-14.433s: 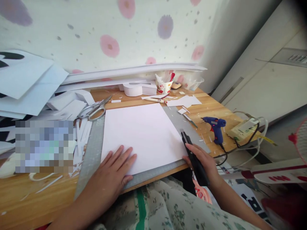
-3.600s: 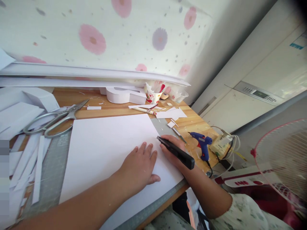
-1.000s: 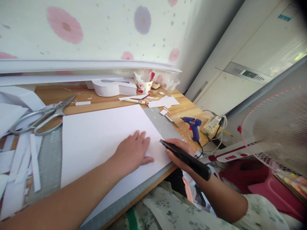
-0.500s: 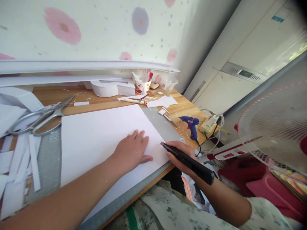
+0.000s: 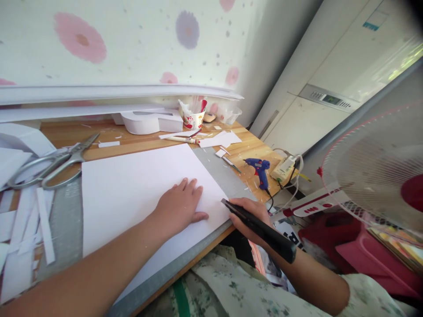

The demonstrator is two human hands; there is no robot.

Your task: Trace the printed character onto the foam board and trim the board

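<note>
As the white sheet (image 5: 132, 185) is pressed by a flat left hand (image 5: 180, 204), the black knife (image 5: 259, 230) is gripped by a curled right hand (image 5: 254, 208), blade aimed inward over the sheet's right edge, long axis slanting.

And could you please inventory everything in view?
table: 1, brown, foreground
mat: 1, grey, on table
sheet: 1, white, on mat
cutter: 1, black, sheet's right
scissors: 1, silver, left
paper scraps: many, white, scattered
glue gun: 1, blue, table's right
hollow shape: 1, white, table's back
cup: 1, white/red, table's back
power socket: 1, cream, table's right
fan: 1, white/red, right
appliance: 1, white, right
left hand: 1, on sheet
right hand: 1, around cutter
</note>
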